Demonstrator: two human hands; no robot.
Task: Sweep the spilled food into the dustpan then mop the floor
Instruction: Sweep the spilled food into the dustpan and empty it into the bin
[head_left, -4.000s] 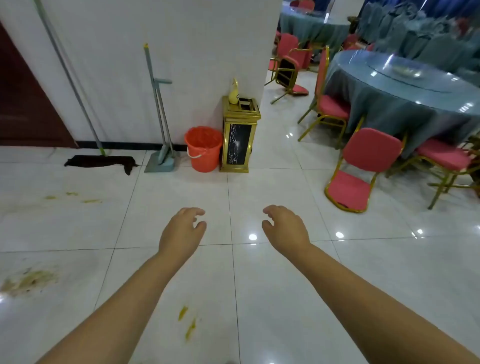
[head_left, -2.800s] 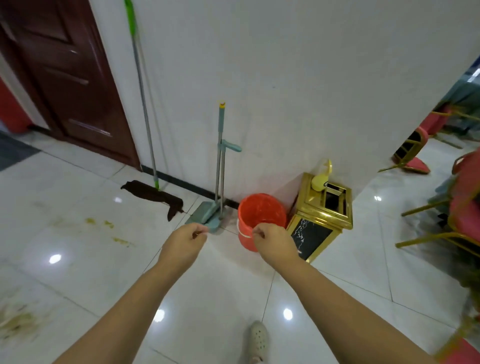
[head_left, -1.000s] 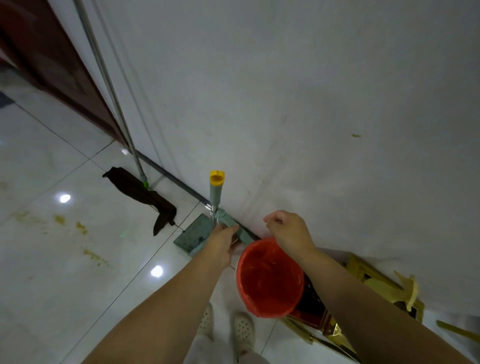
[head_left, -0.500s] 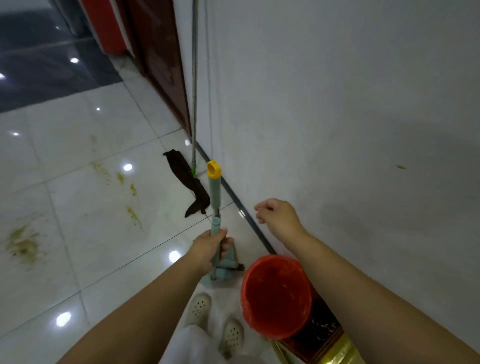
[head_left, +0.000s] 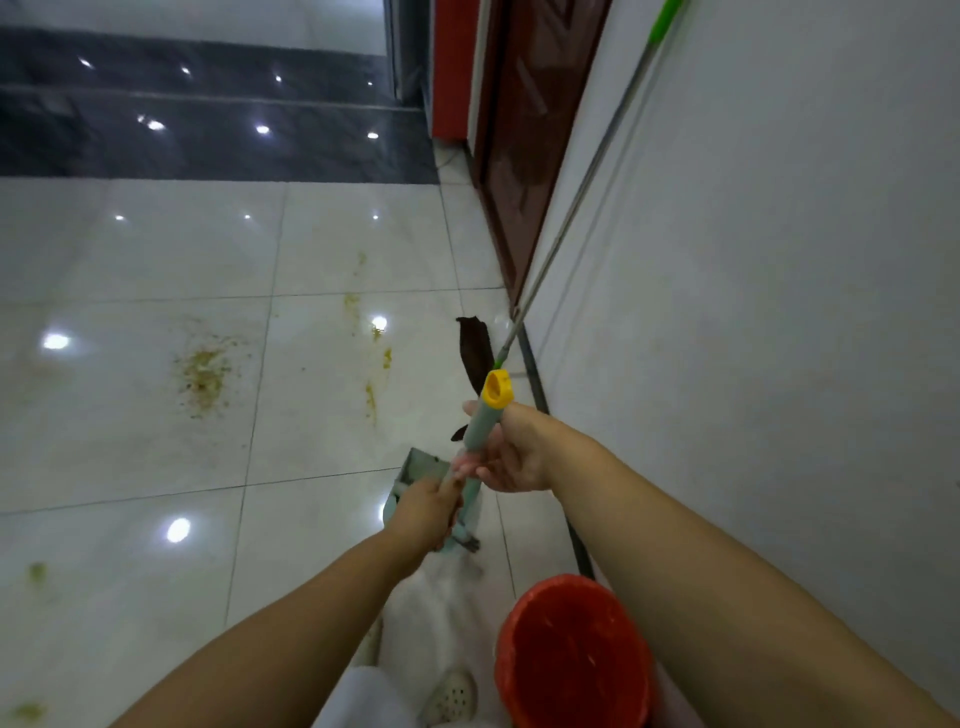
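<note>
Plastic broom and dustpan handles (head_left: 483, 426), teal with a yellow cap, look light and stiff, best held high for reach and lower down for control. They stand near the wall, right of the spilled food (head_left: 203, 375) spread over the tiles to the left. Right hand (head_left: 511, 452) curls around the upper handle just below the cap; left hand (head_left: 428, 512) grips the shaft lower, above the dustpan (head_left: 418, 470). Mop (head_left: 566, 228) leans on the far wall, untouched.

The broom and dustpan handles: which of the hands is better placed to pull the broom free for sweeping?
Probably the right hand: it grips the broom handle below its yellow cap, while the left hand grips lower, near the dustpan.
</note>
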